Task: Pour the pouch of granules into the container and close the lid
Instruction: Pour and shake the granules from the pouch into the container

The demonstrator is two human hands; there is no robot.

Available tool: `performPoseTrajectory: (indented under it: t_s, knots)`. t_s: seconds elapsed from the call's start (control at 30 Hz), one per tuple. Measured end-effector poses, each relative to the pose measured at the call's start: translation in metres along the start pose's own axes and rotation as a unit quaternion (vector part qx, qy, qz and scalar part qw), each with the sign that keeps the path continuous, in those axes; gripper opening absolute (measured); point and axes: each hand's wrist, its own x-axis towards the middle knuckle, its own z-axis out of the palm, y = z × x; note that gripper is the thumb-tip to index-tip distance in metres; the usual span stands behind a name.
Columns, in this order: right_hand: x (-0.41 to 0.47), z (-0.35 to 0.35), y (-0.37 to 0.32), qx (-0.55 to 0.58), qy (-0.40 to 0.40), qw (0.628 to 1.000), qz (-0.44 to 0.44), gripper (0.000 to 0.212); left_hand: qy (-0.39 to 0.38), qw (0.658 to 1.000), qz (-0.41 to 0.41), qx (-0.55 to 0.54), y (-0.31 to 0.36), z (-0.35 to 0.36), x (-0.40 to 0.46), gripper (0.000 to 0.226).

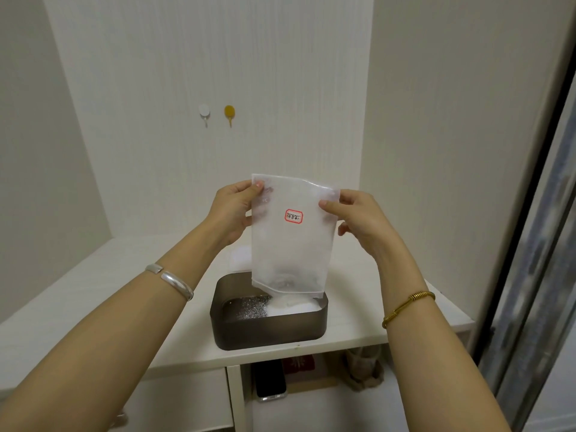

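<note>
A translucent white pouch [291, 241] with a small red-framed label hangs upside down over a dark brown container [268, 328] on the white shelf. My left hand [232, 210] pinches the pouch's upper left corner and my right hand [358, 219] pinches its upper right corner. The pouch's open mouth points down into the container. White granules [291, 307] lie heaped in the container's right part, with scattered grains on its dark floor to the left. A pale rounded shape behind the container may be its lid [241, 260]; it is mostly hidden.
The white shelf top [93, 294] runs left into a corner of white walls. Two hooks, one white [204, 113] and one yellow [229, 113], stick to the back wall. Below the shelf an open cubby holds a dark phone [270, 381] and a glass jar [363, 366].
</note>
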Motion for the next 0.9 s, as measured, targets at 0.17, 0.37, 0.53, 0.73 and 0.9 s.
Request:
performPoseTrajectory:
  t_s: [0.17,0.37,0.53,0.73,0.9]
  knots:
    - [0.0,0.005,0.006,0.024,0.006,0.999,0.024,0.016,0.001,1.0,-0.007,-0.01,0.0,-0.002,-0.001,0.009]
    - [0.003,0.006,0.005,0.049,0.013,0.999,0.013,0.016,0.021,0.999,-0.006,-0.041,-0.001,-0.003,-0.002,0.008]
    - [0.003,0.008,0.008,0.092,0.029,0.995,-0.002,0.016,-0.043,0.999,0.009,-0.008,-0.003,-0.005,-0.004,0.013]
    - [0.006,0.009,0.014,0.117,0.01,0.993,-0.013,0.013,-0.05,0.997,0.005,0.061,-0.011,-0.005,-0.006,0.009]
    - [0.004,0.009,0.025,0.041,-0.049,0.998,0.026,0.016,-0.027,0.999,-0.009,0.022,-0.018,-0.008,-0.003,0.008]
